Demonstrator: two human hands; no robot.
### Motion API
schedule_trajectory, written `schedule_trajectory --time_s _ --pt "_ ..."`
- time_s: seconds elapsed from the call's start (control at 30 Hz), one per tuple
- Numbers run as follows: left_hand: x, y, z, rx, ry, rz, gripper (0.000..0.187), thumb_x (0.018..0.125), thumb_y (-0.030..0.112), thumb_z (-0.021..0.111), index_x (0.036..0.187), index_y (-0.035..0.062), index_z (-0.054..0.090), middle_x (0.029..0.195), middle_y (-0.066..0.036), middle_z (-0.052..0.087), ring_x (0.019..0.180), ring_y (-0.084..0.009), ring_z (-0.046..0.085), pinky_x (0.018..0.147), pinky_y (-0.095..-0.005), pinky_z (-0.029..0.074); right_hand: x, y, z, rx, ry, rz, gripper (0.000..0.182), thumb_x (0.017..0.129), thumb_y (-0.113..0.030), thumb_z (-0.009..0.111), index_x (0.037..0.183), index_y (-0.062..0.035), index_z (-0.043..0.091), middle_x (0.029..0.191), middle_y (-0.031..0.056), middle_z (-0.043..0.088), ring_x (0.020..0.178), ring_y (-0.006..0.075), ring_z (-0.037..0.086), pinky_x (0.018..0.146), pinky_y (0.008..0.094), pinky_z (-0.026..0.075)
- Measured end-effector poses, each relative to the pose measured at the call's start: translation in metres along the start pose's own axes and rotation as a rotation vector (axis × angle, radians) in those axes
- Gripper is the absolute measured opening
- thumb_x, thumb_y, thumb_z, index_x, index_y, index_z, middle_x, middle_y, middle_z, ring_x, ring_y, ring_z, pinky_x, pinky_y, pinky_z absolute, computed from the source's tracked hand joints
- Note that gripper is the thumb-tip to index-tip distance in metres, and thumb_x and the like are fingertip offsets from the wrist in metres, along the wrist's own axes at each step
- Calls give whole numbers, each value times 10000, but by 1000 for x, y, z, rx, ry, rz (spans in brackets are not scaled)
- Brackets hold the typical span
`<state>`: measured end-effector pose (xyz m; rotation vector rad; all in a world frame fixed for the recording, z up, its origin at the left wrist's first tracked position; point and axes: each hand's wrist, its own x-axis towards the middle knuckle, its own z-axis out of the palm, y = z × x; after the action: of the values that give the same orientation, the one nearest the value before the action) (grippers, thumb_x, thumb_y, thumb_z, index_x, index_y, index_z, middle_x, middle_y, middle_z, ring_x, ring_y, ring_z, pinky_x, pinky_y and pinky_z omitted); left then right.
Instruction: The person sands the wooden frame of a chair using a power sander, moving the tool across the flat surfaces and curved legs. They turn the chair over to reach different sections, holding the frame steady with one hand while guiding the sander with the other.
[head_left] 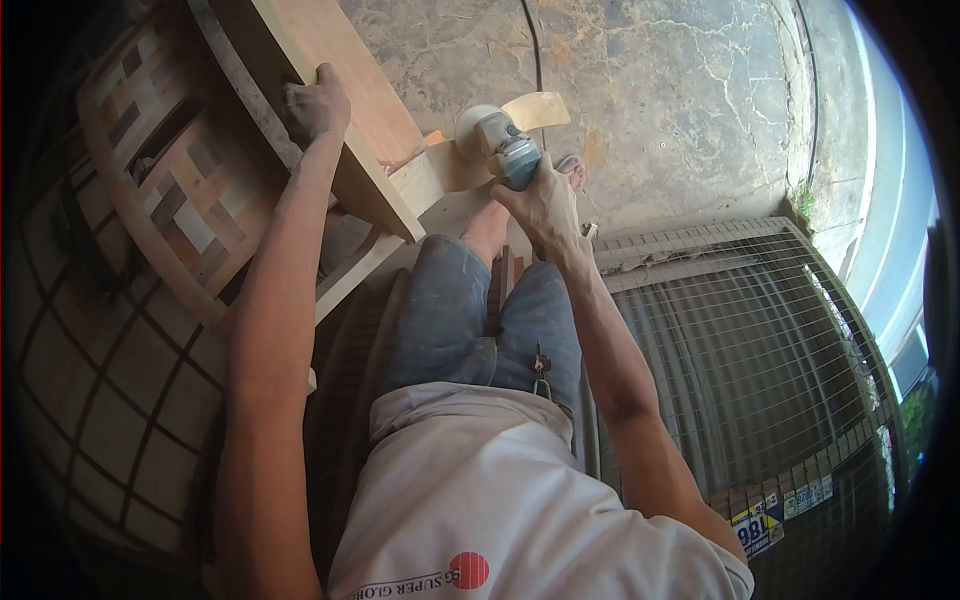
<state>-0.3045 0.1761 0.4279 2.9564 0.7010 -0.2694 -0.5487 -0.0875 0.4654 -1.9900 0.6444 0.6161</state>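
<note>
My left hand (pixel 322 105) is wrapped over the edge of a pale wooden furniture piece (pixel 345 75), with a long flat board facing up. In my right hand (pixel 548 208) is a teal and grey angle grinder (pixel 518 160), gripped by its body. The grinder's pale round disc overlaps a curved wooden part (pixel 540 109) that juts from the lower end of the furniture piece, in front of my knees. Part of that curved wood is hidden behind the tool head.
A curved wooden panel with a woven pattern (pixel 195 215) leans at the left by a wire grid (pixel 140 430). Metal mesh over dark corrugated sheet (pixel 740 340) stands at the right. A black cable (pixel 536 45) runs across the cracked concrete floor (pixel 650 90).
</note>
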Motion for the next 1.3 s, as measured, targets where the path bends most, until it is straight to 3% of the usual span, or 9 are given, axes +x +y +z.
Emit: schedule_trajectory --time_s 0.43,0.53,0.73,0.83,0.87,1.0,1.1,1.2,1.3 --pt "22 -20 19 63 54 127 634 983 507 563 1250 -52 697 1287 -294 726 1173 -502 716 1024 -590 566 4 22 -3 138 33 59 578 809 -340 800 1124 102 600 940 351 757 947 520 763 883 553 586" --pt "10 -4 2 -70 11 -22 630 981 501 570 1247 -56 697 1275 -306 729 1172 -502 716 1026 -582 565 -5 11 1 41 2 -23 628 807 -348 821 1195 98 606 1004 324 768 982 505 765 900 534 598" --pt "25 -21 14 221 -4 199 639 1004 477 561 1260 -93 693 1324 -311 701 1223 -490 697 1043 -577 560 -7 -5 12 -53 -108 -87 588 800 -345 853 1155 58 615 1163 283 743 1075 475 751 911 526 611" --pt "15 -14 7 231 -23 185 523 1045 427 552 1316 4 698 1337 -312 671 1224 -486 694 1022 -564 578 -7 4 14 -58 -148 -104 611 790 -338 851 1188 62 618 1207 296 735 1107 467 744 938 520 607" --pt "28 -18 15 110 -44 26 361 1089 360 527 1385 195 650 1323 -307 645 1191 -479 705 978 -542 605 -7 9 12 -18 -140 -82 622 793 -339 847 1207 64 618 1202 298 740 1106 467 745 946 518 602" --pt "20 -22 11 407 -7 346 483 1090 426 479 1346 69 678 1308 -333 668 1196 -493 701 1017 -551 588 -2 27 3 72 -58 -31 674 805 -345 831 1291 66 611 1169 306 761 1103 464 751 970 515 584" --pt "24 -15 12 87 17 41 427 1105 408 459 1305 113 694 1256 -327 689 1174 -483 713 998 -549 594 4 37 -12 164 -76 19 718 774 -367 824 1291 86 617 1139 305 761 1056 482 757 957 494 588" --pt "32 -27 22 203 53 156 284 1128 330 451 1272 238 677 1216 -325 685 1144 -474 722 938 -543 616 25 72 -1 184 -74 39 720 780 -388 811 1324 59 655 1032 296 778 1029 462 767 925 488 583" --pt "27 -28 14 343 46 322 269 1120 300 472 1284 216 667 1214 -346 681 1142 -491 720 919 -554 620 46 85 -6 257 -146 53 680 805 -371 843 1302 63 679 1126 271 787 1085 382 772 991 445 576"
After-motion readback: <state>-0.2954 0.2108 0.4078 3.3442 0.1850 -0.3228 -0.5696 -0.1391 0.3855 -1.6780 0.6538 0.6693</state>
